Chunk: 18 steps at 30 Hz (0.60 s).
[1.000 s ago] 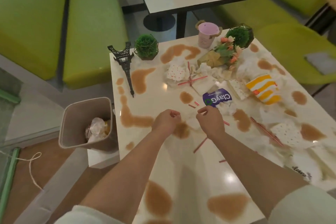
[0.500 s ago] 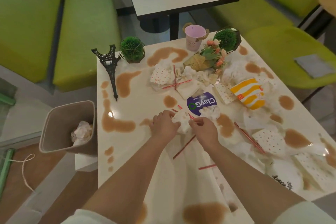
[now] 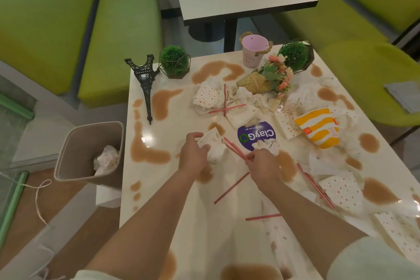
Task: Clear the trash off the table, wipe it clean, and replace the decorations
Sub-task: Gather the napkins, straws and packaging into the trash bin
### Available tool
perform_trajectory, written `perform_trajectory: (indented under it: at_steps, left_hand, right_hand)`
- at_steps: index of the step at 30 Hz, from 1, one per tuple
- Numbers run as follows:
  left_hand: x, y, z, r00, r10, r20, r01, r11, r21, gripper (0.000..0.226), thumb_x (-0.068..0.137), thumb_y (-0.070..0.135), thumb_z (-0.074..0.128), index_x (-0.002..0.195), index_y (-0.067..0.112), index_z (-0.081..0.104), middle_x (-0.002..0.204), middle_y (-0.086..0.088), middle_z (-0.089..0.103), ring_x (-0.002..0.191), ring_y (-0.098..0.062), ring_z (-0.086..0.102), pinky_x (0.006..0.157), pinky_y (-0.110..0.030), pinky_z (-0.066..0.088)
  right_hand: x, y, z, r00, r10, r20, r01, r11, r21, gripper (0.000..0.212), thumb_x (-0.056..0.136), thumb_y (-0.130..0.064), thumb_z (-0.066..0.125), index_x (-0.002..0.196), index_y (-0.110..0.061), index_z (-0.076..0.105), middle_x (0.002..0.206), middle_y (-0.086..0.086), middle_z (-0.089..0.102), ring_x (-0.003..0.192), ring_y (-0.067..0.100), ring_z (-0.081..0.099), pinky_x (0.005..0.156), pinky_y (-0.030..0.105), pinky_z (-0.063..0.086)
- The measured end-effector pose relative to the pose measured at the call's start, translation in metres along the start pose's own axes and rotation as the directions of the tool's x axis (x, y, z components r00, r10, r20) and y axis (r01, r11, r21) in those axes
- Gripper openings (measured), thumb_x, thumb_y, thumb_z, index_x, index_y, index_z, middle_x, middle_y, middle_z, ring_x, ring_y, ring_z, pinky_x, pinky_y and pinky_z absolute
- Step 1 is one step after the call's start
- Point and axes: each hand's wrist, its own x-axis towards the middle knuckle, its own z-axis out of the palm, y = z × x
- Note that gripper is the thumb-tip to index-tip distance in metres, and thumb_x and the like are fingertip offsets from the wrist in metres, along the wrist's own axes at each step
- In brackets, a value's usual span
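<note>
Bare forearms and hands point(image 3: 193, 157); pale, whitish short sleeves point(image 3: 368, 259) at both upper arms

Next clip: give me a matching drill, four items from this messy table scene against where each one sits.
Items:
1. Eiffel Tower model
2. pink bucket
3. trash bin
4. yellow striped wrapper

Places:
A. on the floor left of the table
B. right side of the table
C. lying at the far left corner
D. upright at the far edge

Pairs: 1-C, 2-D, 3-A, 4-B
</note>
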Motion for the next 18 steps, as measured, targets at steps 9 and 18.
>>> perform_trajectory:
  at_steps: [9,18]
  left_hand:
    - [0.01,-0.017,-0.031,0.998,-0.041,-0.045,0.035,0.992,-0.122,0.03,0.094,0.018,0.059,0.121,0.025,0.048,0.092,0.01,0.054,0.078,-0.018,0.063,0.074,-0.043,0.059]
    - [0.019,-0.042,-0.1,0.984,-0.072,-0.162,0.034,0.973,-0.228,0.045,0.091,0.008,0.059,0.13,0.026,0.045,0.117,0.002,0.052,0.093,-0.018,0.06,0.067,-0.034,0.06]
  right_hand:
    - [-0.003,-0.03,0.004,0.997,0.05,-0.051,-0.048,0.997,0.055,0.01,0.09,-0.019,0.057,0.091,-0.02,0.067,0.08,-0.002,0.067,0.069,0.016,0.062,0.053,0.025,0.044]
    - [-0.022,-0.125,0.032,0.992,-0.124,0.026,0.101,0.897,0.431,0.01,0.091,-0.015,0.063,0.101,-0.018,0.064,0.078,-0.008,0.056,0.067,0.001,0.052,0.052,0.01,0.033]
